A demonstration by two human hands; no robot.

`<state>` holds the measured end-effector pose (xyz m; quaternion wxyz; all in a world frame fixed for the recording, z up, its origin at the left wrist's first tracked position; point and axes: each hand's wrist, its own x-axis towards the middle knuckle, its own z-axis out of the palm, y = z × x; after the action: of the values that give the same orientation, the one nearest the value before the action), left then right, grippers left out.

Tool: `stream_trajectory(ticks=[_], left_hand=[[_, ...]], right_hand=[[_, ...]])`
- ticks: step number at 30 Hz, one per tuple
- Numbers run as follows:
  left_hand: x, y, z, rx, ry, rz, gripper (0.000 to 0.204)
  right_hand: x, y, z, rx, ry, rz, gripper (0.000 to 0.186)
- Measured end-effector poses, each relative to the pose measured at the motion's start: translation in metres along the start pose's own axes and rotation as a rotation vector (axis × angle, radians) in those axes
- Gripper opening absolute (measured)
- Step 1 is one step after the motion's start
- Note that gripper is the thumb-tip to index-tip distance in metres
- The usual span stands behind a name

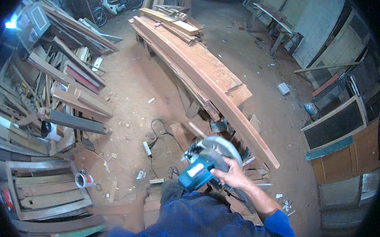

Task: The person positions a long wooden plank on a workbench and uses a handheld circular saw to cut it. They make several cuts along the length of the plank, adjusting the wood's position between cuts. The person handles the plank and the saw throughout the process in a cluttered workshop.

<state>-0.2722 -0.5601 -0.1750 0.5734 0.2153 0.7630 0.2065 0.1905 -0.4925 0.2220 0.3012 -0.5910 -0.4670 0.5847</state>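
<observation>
A teal circular saw (197,175) is in my right hand (231,175), whose fingers wrap round its dark handle. The saw hangs in front of my body, just short of the near end of a long reddish timber beam (225,104), and looks apart from it. The beam lies lengthwise on a stack of boards on a low workbench. My left hand (141,189) is low at my left side, smeared by motion, so its fingers cannot be made out. Near it on the floor are a white power strip (147,149) and a dark cable (157,136).
Boards and frames (71,86) lean and lie along the left. A white bucket (84,180) stands by a wooden frame (48,192). Loose planks (171,21) lie on the bench's far end. Door panels (340,122) line the right, and a pale block (283,88) sits on the floor.
</observation>
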Motion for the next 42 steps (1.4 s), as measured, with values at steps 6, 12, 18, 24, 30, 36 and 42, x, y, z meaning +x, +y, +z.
stream_trajectory(ticks=[6,12,18,24,30,36,42], left_hand=[[0.059,0.189,-0.038,-0.092,-0.008,0.245,0.066],[0.061,0.313,-0.014,-0.065,0.005,0.353,0.061],[0.038,0.23,-0.074,0.039,0.393,0.288,0.068],[-0.166,0.058,-0.204,-0.424,0.88,-0.376,0.056],[-0.364,0.004,-0.158,-0.359,0.975,-0.747,0.056],[-0.384,0.012,-0.041,-0.519,0.886,-0.795,0.05],[-0.379,0.021,-0.04,-0.48,0.869,-0.687,0.044]], right_hand=[[0.051,-0.099,-0.033,0.021,0.132,-0.192,0.037],[0.146,-0.127,-0.116,-0.24,0.293,-0.256,0.044],[0.274,-0.075,-0.171,-0.2,0.297,-0.237,0.043],[0.367,-0.051,-0.192,-0.041,0.154,-0.286,0.027],[0.435,-0.071,-0.205,-0.104,0.134,-0.276,0.045],[0.46,-0.092,-0.19,-0.081,0.081,-0.323,0.033],[0.456,-0.107,-0.187,0.005,0.077,-0.145,0.032]])
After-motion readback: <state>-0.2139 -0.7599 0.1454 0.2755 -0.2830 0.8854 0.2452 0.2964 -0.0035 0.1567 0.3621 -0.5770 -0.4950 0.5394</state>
